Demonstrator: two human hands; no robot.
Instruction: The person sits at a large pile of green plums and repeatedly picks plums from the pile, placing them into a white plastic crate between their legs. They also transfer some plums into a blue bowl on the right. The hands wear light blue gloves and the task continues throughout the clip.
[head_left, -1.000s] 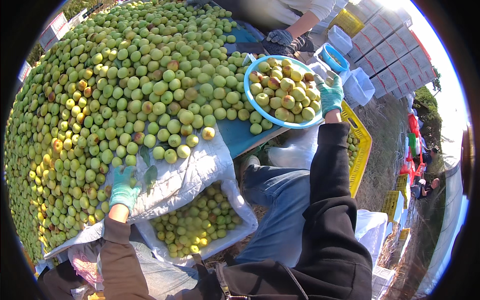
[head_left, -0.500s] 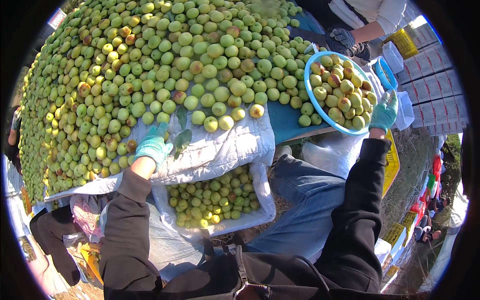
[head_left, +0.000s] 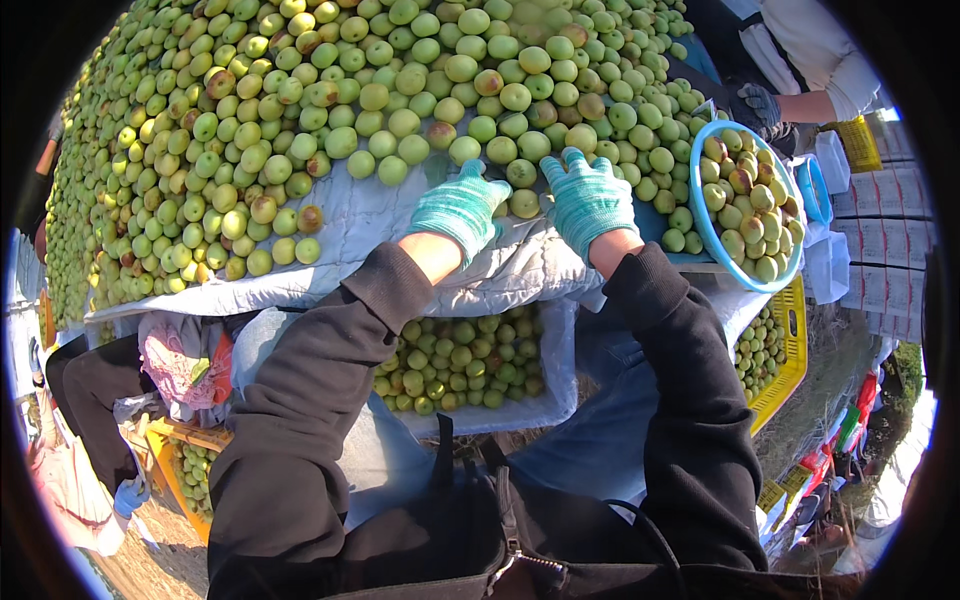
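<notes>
Near the quilt's [head_left: 355, 215] front edge, the spread right hand [head_left: 592, 203] has left the blue bowl [head_left: 697, 190], so it and the left hand [head_left: 458, 212], whose grip I can't tell, share the green fruits [head_left: 523, 174] between them.

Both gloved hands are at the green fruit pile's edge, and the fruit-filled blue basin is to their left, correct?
Not quite: in the head view, the fruit-filled blue basin is to their right. The left hand and right hand are at the edge of the pile.

Stacked pale cartons [head_left: 885, 238], pink cloth [head_left: 168, 368], co-worker's white sleeve [head_left: 822, 48]
</notes>
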